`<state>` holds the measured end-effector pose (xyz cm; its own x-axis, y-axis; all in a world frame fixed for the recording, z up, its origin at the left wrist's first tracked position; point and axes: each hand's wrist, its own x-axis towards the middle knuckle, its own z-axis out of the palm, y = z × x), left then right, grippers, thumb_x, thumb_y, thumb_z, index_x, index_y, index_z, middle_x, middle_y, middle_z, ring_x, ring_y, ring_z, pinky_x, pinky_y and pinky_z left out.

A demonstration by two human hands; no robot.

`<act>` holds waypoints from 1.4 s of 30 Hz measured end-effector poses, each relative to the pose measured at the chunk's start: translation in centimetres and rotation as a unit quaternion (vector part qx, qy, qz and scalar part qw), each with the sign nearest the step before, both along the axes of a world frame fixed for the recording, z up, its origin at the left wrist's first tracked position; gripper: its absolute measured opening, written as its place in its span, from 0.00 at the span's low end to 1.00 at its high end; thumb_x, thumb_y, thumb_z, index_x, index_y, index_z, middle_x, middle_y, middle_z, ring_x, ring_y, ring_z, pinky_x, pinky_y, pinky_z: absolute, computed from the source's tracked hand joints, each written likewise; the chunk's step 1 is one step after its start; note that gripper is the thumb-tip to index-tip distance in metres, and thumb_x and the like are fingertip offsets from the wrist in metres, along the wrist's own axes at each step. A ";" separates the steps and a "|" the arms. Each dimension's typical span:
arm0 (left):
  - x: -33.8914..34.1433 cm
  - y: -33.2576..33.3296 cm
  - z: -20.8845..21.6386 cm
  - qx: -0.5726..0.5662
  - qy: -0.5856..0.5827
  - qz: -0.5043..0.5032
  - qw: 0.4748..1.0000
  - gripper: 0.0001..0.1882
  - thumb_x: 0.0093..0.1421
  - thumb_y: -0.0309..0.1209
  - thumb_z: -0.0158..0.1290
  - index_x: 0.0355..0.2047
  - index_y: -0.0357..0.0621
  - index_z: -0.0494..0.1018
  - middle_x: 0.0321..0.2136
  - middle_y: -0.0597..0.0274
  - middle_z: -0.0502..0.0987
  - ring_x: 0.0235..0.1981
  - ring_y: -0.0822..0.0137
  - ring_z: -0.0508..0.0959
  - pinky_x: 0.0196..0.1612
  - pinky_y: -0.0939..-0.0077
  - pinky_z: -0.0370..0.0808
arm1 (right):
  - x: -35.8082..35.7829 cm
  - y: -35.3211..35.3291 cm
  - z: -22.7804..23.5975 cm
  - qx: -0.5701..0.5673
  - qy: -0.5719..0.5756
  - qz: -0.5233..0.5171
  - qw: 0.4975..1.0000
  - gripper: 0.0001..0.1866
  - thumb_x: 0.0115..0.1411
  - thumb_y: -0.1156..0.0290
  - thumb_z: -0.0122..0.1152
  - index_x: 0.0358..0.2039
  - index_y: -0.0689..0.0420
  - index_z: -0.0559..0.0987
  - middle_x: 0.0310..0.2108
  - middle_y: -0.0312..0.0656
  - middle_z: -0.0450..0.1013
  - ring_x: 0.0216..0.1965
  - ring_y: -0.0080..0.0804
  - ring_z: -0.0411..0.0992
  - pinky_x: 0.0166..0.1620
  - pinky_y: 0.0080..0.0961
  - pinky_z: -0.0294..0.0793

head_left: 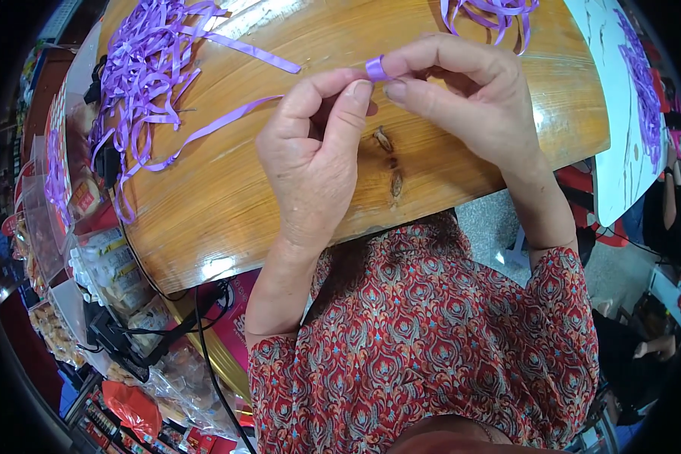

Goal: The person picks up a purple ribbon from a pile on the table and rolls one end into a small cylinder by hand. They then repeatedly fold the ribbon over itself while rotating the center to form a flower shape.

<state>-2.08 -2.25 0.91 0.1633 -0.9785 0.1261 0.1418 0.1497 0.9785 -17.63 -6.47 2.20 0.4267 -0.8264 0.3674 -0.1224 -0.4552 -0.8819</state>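
A purple ribbon [375,69] is pinched between my two hands above the wooden table, bent into a small loop where the fingertips meet. My left hand [318,136] is closed, thumb and forefinger pressed together at the loop's left side. My right hand [469,91] grips the loop's right side between thumb and forefinger. A strip of ribbon [227,119] runs from behind my left hand back toward the tangled heap of purple ribbon [147,68] at the far left. Another loose ribbon end [268,57] lies on the wood beyond my left hand.
The wooden table [446,178] has a curved near edge close to my body. More purple ribbon [495,15] lies at its far right. A white marbled table [613,174] with ribbon stands to the right. Packaged goods [110,265] and black cables [200,333] are at the left.
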 end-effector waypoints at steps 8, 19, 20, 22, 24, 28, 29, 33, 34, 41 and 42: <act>0.3 0.1 0.1 0.023 0.111 -0.049 0.992 0.06 0.57 0.23 0.53 0.36 0.35 0.73 0.28 0.67 0.75 0.29 0.78 0.73 0.35 0.86 0.71 | 0.3 -0.1 -0.2 -0.110 0.062 0.002 0.992 0.16 0.49 0.84 0.58 0.41 0.60 0.78 0.29 0.37 0.75 0.30 0.22 0.71 0.33 0.17 0.69; -0.2 0.2 0.0 0.012 0.084 -0.001 0.996 0.07 0.56 0.24 0.55 0.35 0.36 0.73 0.27 0.70 0.75 0.26 0.84 0.71 0.30 0.91 0.68 | 1.3 0.7 -0.2 -0.177 0.050 -0.058 0.981 0.19 0.46 0.84 0.60 0.41 0.60 0.76 0.23 0.36 0.71 0.25 0.25 0.70 0.30 0.17 0.69; -0.2 0.2 0.2 0.016 0.096 -0.006 0.995 0.07 0.56 0.24 0.54 0.35 0.36 0.74 0.27 0.70 0.75 0.27 0.83 0.71 0.31 0.91 0.68 | 1.2 0.9 0.0 -0.097 0.035 -0.051 0.993 0.18 0.47 0.83 0.60 0.42 0.61 0.76 0.25 0.36 0.71 0.27 0.25 0.70 0.32 0.17 0.69; -0.2 0.3 0.2 0.021 0.110 -0.012 0.994 0.07 0.56 0.24 0.54 0.35 0.36 0.74 0.28 0.69 0.75 0.28 0.83 0.71 0.33 0.90 0.68 | 0.9 0.5 -0.5 -0.032 -0.014 -0.017 0.999 0.17 0.49 0.83 0.59 0.42 0.61 0.75 0.27 0.37 0.71 0.29 0.24 0.70 0.33 0.17 0.69; -0.1 0.3 0.2 0.026 0.140 -0.027 0.989 0.07 0.57 0.23 0.53 0.36 0.36 0.73 0.29 0.68 0.75 0.30 0.82 0.71 0.36 0.89 0.68 | 0.6 0.4 -0.6 0.032 -0.062 0.017 0.997 0.16 0.50 0.82 0.59 0.42 0.62 0.75 0.28 0.37 0.72 0.31 0.23 0.70 0.35 0.18 0.69; 0.7 0.7 0.0 0.036 0.134 -0.041 0.990 0.06 0.58 0.23 0.52 0.36 0.35 0.73 0.31 0.68 0.75 0.33 0.81 0.71 0.38 0.88 0.67 | 0.5 0.0 -0.6 0.000 -0.026 0.046 0.999 0.12 0.52 0.82 0.57 0.39 0.63 0.76 0.29 0.39 0.71 0.32 0.25 0.70 0.37 0.19 0.69; 0.9 0.7 0.1 0.040 0.112 -0.047 0.992 0.06 0.58 0.23 0.51 0.36 0.35 0.73 0.30 0.68 0.75 0.33 0.81 0.71 0.37 0.88 0.67 | 0.5 -0.2 -0.6 -0.083 0.008 0.041 0.996 0.11 0.52 0.82 0.57 0.38 0.63 0.77 0.29 0.39 0.71 0.31 0.26 0.70 0.36 0.19 0.69; 1.2 0.2 0.3 0.066 0.016 -0.069 0.995 0.06 0.58 0.23 0.51 0.35 0.34 0.74 0.29 0.69 0.75 0.31 0.82 0.71 0.34 0.89 0.67 | 0.0 -0.7 0.2 -0.223 0.128 0.012 0.966 0.09 0.52 0.82 0.57 0.36 0.64 0.77 0.29 0.40 0.71 0.30 0.26 0.69 0.35 0.19 0.69; 1.4 0.1 0.6 0.067 0.015 -0.066 0.995 0.06 0.58 0.23 0.51 0.35 0.34 0.74 0.29 0.69 0.75 0.31 0.82 0.71 0.34 0.89 0.67 | -0.1 -1.6 -0.1 -0.299 0.146 0.029 0.943 0.08 0.53 0.81 0.57 0.35 0.64 0.76 0.28 0.39 0.71 0.30 0.25 0.69 0.34 0.19 0.68; 1.8 -0.7 0.9 0.147 0.046 -0.133 0.979 0.05 0.56 0.23 0.53 0.33 0.34 0.74 0.27 0.68 0.75 0.28 0.80 0.72 0.32 0.88 0.69 | -0.2 -7.0 0.7 -0.714 0.068 0.116 0.687 0.19 0.50 0.77 0.56 0.46 0.58 0.74 0.26 0.40 0.70 0.26 0.33 0.68 0.26 0.21 0.68; 1.9 -0.7 0.9 0.157 0.051 -0.148 0.975 0.05 0.55 0.23 0.54 0.32 0.35 0.74 0.26 0.67 0.75 0.28 0.80 0.73 0.32 0.88 0.70 | -0.4 -7.0 0.6 -0.713 0.068 0.115 0.688 0.19 0.50 0.77 0.56 0.46 0.58 0.74 0.26 0.40 0.70 0.26 0.33 0.68 0.26 0.21 0.68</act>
